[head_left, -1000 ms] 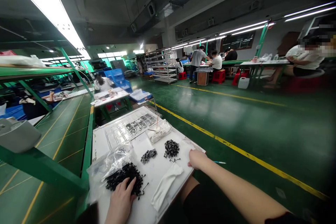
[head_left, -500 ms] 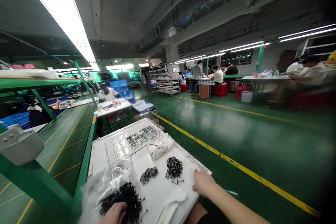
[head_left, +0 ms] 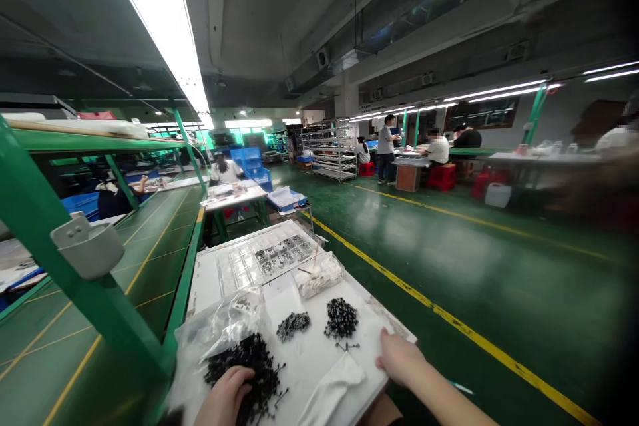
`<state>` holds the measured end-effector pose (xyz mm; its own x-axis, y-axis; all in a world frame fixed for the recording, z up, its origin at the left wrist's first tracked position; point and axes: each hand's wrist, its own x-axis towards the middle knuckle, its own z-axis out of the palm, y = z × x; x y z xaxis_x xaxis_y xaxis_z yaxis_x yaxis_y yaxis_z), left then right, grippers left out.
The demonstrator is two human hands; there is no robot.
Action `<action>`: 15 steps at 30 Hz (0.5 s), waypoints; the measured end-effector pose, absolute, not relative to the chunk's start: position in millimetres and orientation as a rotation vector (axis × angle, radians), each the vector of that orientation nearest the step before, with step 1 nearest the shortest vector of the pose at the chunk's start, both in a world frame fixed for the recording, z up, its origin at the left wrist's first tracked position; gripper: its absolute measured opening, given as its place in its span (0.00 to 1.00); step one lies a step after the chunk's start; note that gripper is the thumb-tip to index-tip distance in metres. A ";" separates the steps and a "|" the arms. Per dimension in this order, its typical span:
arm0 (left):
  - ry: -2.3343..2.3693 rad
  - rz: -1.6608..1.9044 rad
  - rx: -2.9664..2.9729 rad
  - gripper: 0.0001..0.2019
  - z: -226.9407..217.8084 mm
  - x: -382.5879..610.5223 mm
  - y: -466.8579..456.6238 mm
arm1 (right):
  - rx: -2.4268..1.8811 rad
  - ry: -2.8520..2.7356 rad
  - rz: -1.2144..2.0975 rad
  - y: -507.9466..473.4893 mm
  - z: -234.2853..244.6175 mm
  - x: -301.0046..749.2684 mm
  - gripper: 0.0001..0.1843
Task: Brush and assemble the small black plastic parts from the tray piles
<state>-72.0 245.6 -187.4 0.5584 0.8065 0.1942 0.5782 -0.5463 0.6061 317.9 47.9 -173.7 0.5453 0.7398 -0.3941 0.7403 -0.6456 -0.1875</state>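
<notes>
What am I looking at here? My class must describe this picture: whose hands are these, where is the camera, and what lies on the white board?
There is no machine here. A person works with bare hands, and the camera sits on that person's head, looking forward and down, so the hands enter from the bottom edge. The left hand rests on a large pile of small black parts, beside a clear plastic bag. The right hand lies at the right edge of the white board. Whether either hand grips anything cannot be told. Mid-board lie a small grey pile and a darker pile, with a white cloth nearer and a clear compartment tray farther back. Other people work behind.
</notes>
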 end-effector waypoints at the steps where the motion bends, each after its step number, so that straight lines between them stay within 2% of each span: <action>1: 1.130 0.672 2.280 0.16 -183.4 -74.1 246.1 | 2.743 1.316 -0.709 48.1 -173.2 317.8 0.28; 15: 1.341 1.068 1.550 0.14 -168.9 -73.7 237.1 | 2.631 1.325 -0.686 47.1 -184.1 328.3 0.29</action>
<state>-73.7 237.1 -168.9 0.0785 0.9928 0.0904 0.3104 -0.1105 0.9441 328.3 47.1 -184.1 0.5150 0.7332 -0.4441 0.7860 -0.6106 -0.0966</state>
